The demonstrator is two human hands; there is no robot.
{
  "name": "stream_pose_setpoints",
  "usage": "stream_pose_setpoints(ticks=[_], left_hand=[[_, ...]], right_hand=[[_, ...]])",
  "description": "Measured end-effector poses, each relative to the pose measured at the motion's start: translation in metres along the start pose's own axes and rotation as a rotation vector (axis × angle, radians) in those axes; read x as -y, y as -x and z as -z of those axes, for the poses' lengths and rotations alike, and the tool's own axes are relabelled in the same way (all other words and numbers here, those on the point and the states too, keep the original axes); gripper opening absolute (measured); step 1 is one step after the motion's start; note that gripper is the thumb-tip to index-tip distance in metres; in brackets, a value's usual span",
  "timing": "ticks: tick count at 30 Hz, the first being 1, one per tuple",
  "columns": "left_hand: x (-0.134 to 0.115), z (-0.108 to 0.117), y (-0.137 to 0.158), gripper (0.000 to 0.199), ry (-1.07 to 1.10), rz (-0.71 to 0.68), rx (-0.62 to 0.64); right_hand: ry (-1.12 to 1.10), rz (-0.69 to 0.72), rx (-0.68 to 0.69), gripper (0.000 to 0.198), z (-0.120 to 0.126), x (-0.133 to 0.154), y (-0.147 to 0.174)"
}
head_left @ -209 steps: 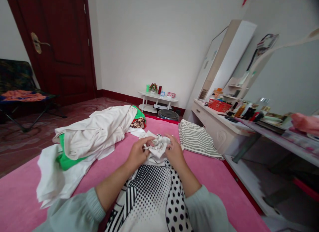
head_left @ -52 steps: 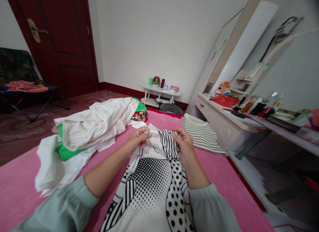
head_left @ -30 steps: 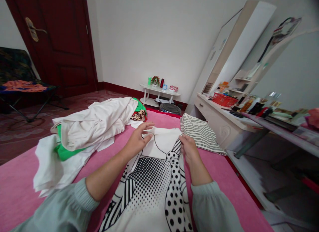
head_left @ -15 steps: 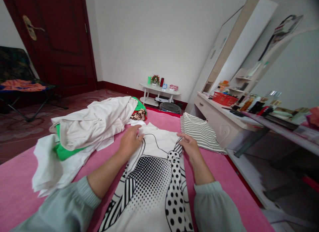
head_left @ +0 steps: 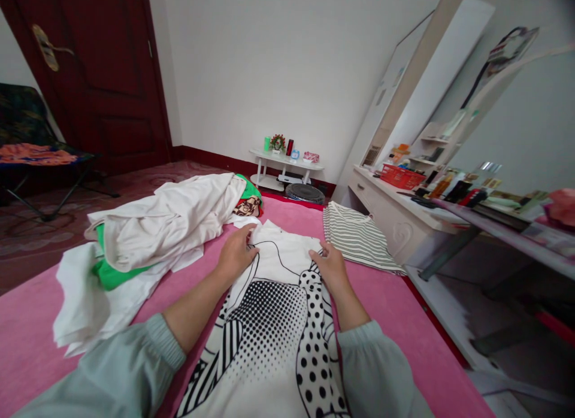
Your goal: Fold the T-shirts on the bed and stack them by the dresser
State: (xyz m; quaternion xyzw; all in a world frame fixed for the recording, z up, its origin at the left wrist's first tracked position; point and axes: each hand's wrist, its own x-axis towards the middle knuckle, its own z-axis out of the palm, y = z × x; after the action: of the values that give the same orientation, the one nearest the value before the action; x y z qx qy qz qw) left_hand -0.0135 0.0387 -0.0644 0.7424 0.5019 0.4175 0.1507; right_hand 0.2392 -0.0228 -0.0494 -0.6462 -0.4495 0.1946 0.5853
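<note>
Leftmost, a rumpled cream, white and green clothes heap (head_left: 171, 220) lies beside a white garment printed with black dots and stripes (head_left: 274, 322). The bare left hand (head_left: 236, 256) touches this garment's far left corner, its grip unclear; the garment lies spread on a pink plush cover (head_left: 381, 322); the bare right hand (head_left: 330, 267) pinches its far right corner; beyond, right of it, rests a flat cream-and-black striped top (head_left: 359, 238).

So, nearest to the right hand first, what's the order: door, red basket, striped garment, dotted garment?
1. Dotted garment: touching the right hand.
2. Striped garment: just beyond, to the right.
3. Red basket: farther right, on the dresser.
4. Door: left background.
</note>
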Motion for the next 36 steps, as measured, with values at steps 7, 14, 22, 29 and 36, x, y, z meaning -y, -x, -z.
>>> stream_pose_setpoints(ticks=[7,14,22,29,36], left_hand=[[-0.013,0.009,-0.012,0.022,0.354,0.197,0.065],[-0.041,0.019,-0.034,0.041,1.041,0.507,0.168],[-0.037,-0.007,-0.034,0.046,1.1,0.642,0.185],[-0.011,-0.021,-0.035,0.062,0.909,0.506,0.069],[-0.033,0.002,-0.03,0.024,0.238,-0.184,-0.137]], right_hand=[[0.052,0.045,-0.009,0.023,0.006,0.008,0.001],[-0.391,-0.286,0.184,0.025,0.018,0.026,-0.003],[-0.532,-0.407,0.081,0.037,0.027,-0.002,-0.013],[-0.434,-0.229,-0.087,0.068,0.019,-0.024,-0.018],[0.282,0.428,-0.158,0.031,0.009,0.013,0.001]])
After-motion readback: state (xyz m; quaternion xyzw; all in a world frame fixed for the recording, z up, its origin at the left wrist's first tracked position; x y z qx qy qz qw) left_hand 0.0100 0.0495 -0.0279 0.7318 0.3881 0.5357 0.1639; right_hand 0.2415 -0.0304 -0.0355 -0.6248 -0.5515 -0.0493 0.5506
